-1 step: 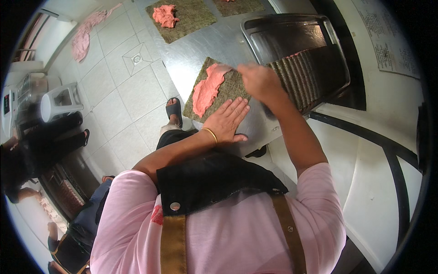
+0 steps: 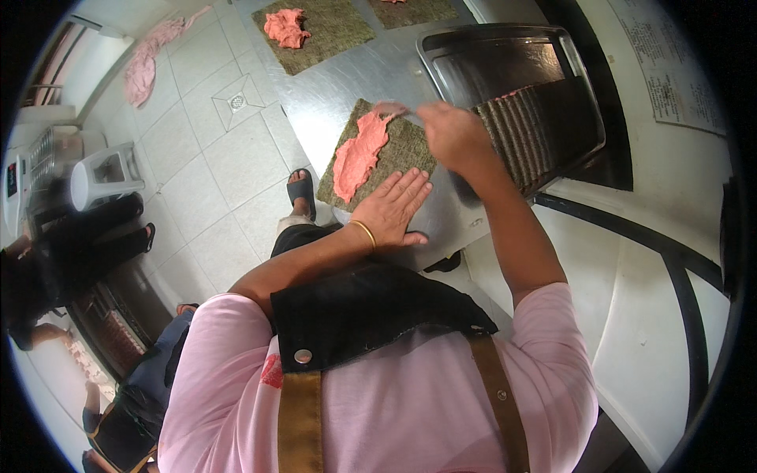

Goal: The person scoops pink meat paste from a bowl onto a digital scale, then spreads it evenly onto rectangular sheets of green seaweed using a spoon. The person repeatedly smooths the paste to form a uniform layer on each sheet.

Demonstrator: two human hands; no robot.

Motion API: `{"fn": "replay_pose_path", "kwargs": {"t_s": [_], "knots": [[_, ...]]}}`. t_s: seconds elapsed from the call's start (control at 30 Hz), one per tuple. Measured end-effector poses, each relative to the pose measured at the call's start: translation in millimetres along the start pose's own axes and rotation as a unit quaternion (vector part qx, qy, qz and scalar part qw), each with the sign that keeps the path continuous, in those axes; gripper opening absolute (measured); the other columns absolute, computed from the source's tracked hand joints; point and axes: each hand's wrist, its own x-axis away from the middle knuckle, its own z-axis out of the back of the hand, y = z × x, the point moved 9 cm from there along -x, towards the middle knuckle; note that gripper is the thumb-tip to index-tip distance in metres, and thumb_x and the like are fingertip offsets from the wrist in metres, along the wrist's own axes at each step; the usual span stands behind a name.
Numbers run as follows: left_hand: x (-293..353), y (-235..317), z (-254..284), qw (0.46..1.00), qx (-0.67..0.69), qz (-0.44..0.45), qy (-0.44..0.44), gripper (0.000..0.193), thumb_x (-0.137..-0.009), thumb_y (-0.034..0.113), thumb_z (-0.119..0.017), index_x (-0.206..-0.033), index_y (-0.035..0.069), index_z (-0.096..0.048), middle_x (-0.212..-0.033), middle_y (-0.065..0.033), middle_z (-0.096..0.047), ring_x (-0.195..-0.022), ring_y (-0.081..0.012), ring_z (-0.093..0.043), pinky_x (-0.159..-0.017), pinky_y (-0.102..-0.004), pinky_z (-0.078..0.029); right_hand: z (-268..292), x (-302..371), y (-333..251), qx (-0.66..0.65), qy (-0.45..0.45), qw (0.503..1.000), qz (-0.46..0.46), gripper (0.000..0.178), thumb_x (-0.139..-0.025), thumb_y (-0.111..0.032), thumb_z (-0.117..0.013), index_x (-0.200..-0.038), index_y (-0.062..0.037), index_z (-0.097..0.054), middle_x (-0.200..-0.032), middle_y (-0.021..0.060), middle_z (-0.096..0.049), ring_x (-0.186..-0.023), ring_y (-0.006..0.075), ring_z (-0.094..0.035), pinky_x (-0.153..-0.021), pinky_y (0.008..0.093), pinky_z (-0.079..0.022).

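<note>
Pink paste (image 2: 359, 162) lay in a long smear on a green seaweed sheet (image 2: 412, 146) on the steel table (image 2: 315, 98). The left hand (image 2: 390, 211) rested flat on the sheet's near edge, gripping nothing, while the right hand (image 2: 456, 138) was closed around a blurred spreading tool (image 2: 389, 108) at the smear's far end.

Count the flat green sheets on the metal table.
3: the near sheet, partly under the left hand; the far-left sheet; and the far-right sheet. Both far sheets reach the picture's top edge; more may lie beyond it.
</note>
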Motion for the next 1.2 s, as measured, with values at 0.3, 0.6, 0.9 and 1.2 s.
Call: {"fn": "replay_pose_path", "kwargs": {"t_s": [0.3,0.6,0.9,1.2], "knots": [[9,4,23,0.993,0.039,-0.100,-0.041,0.102,-0.096,0.078,-0.047,-0.161,0.000,-0.040,-0.166,-0.0228,-0.041,-0.158,-0.0348,-0.036,-0.131,-0.0483,-0.024,6,62,5,-0.157,-0.041,0.985,-0.065,0.017,-0.098,-0.005,-0.059,-0.111,-0.0049,-0.070,-0.107,0.0178,-0.071,-0.099,0.0419,-0.069,-0.084,0.0469,-0.056],[5,-2,-16,0.993,-0.026,-0.032,-0.109,0.105,-0.095,0.084,-0.040,-0.159,0.001,-0.043,-0.164,-0.0198,-0.044,-0.159,-0.0355,-0.029,-0.134,-0.0491,-0.010,-46,74,-46,-0.124,-0.105,0.985,0.061,0.024,-0.086,-0.008,-0.064,-0.110,-0.0076,-0.071,-0.106,0.0128,-0.072,-0.101,0.0359,-0.070,-0.086,0.0476,-0.057],[4,0,-7,0.999,-0.007,-0.043,-0.030,0.106,-0.095,0.082,-0.045,-0.161,-0.001,-0.040,-0.168,-0.0229,-0.038,-0.161,-0.0367,-0.026,-0.133,-0.0509,-0.014,-33,63,-14,-0.086,-0.044,0.995,0.022,0.025,-0.091,-0.006,-0.062,-0.114,-0.0075,-0.073,-0.110,0.0132,-0.074,-0.106,0.0356,-0.071,-0.089,0.0461,-0.058],[3,1,2,0.998,-0.011,-0.046,-0.029,0.106,-0.095,0.080,-0.048,-0.164,0.000,-0.036,-0.170,-0.0220,-0.036,-0.162,-0.0349,-0.026,-0.133,-0.0499,-0.016,12,77,9,-0.069,0.021,0.994,-0.080,0.023,-0.097,-0.002,-0.058,-0.115,-0.0051,-0.072,-0.115,0.0147,-0.074,-0.105,0.0385,-0.071,-0.089,0.0475,-0.057]]}}
